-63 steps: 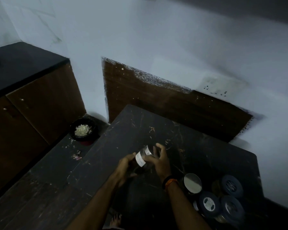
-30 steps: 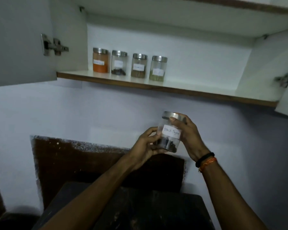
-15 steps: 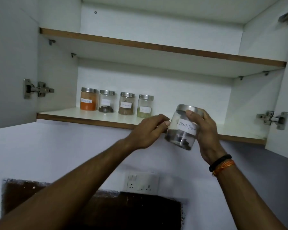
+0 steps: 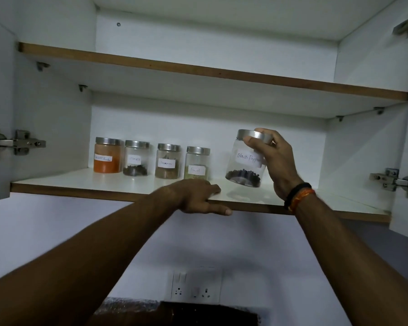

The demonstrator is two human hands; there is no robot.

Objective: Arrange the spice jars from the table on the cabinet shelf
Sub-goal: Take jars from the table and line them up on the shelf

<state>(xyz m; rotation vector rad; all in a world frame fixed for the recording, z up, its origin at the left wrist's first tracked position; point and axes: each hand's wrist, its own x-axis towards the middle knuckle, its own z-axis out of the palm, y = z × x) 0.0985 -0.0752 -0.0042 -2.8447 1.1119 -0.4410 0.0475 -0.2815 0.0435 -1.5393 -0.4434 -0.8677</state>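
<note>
Steel-lidded pepper jar [image 4: 245,161] in right hand [image 4: 275,161], fingers wrapped round lid and side, tilted just above shelf [image 4: 118,184], right of four placed jars [image 4: 151,161]. Left hand [image 4: 198,196] rests flat on shelf edge, holding nothing. Fifth jar not yet down; table out of view.

Black Pepper jar [image 4: 244,161] label end hidden by right hand [image 4: 272,161]; other labels illegible.
</note>
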